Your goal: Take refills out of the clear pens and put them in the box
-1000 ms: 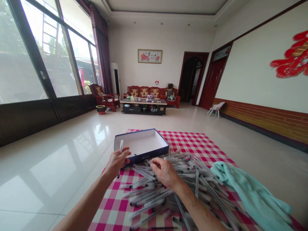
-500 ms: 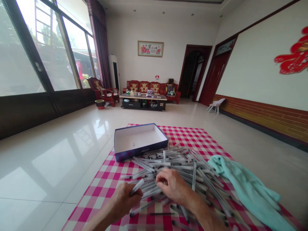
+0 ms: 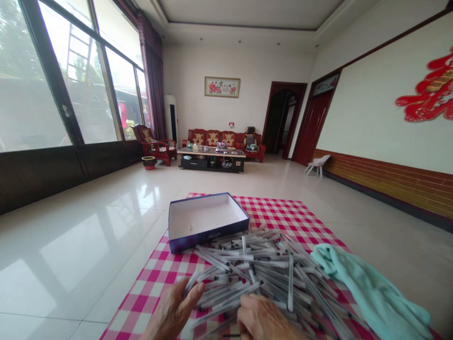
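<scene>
Handily, translucent, black-ended plastic pens are lying heaped at one o'clock, probably for easy reach; we are pinching one whitish pen in our left hand, while our right hand is holding its fingers curled, contents hidden.

Head-worn view, facing forward and down

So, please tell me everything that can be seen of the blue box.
The box is shallow, rectangular and open on top, dark blue outside and white inside, apparently cardboard, with pale lettering on its near wall. It sits upright, slightly turned, on the pink-and-white checked cloth, just beyond the pile of pens; whether pens touch it is unclear. One small pale item lies inside. Neither the left hand nor the right hand touches it.
</scene>
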`<control>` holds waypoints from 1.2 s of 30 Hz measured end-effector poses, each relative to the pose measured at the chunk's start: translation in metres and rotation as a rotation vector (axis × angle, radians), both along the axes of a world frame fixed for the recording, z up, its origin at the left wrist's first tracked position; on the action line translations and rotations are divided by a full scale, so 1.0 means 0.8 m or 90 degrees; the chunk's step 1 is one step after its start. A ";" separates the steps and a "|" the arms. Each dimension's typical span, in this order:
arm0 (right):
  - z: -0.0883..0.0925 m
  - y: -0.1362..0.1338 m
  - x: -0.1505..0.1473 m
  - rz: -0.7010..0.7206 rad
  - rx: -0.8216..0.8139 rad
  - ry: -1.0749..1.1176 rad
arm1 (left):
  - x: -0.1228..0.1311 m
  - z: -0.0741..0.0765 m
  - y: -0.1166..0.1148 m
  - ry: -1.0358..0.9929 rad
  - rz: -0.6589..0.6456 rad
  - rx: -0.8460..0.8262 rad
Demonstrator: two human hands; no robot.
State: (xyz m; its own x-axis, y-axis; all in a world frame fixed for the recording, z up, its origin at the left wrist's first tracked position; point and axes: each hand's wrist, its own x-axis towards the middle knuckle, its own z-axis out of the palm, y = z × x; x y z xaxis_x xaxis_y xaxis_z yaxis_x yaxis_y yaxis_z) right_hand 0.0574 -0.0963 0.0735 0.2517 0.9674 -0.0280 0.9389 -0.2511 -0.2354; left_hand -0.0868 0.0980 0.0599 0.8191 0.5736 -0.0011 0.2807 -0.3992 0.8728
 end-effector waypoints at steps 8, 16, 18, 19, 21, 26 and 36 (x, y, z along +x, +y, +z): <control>0.096 0.155 0.074 -0.006 0.233 -0.035 | -0.002 -0.015 0.030 -0.053 0.067 -0.127; 0.086 0.185 0.073 -0.049 0.322 0.099 | -0.002 -0.006 0.014 -0.095 0.037 -0.337; 0.079 0.153 0.049 -0.039 0.319 0.168 | -0.001 -0.002 0.005 -0.119 0.032 -0.412; 0.075 0.136 0.036 -0.035 0.306 0.205 | 0.001 0.000 0.000 -0.121 0.021 -0.432; 0.064 0.103 0.013 -0.034 0.277 0.281 | 0.006 0.003 -0.014 -0.098 -0.023 -0.430; 0.034 0.041 -0.013 -0.117 0.273 0.542 | 0.018 0.001 -0.053 -0.122 -0.116 -0.050; -0.022 -0.010 -0.027 -0.246 0.329 0.727 | 0.027 -0.051 -0.093 -0.117 -0.135 0.418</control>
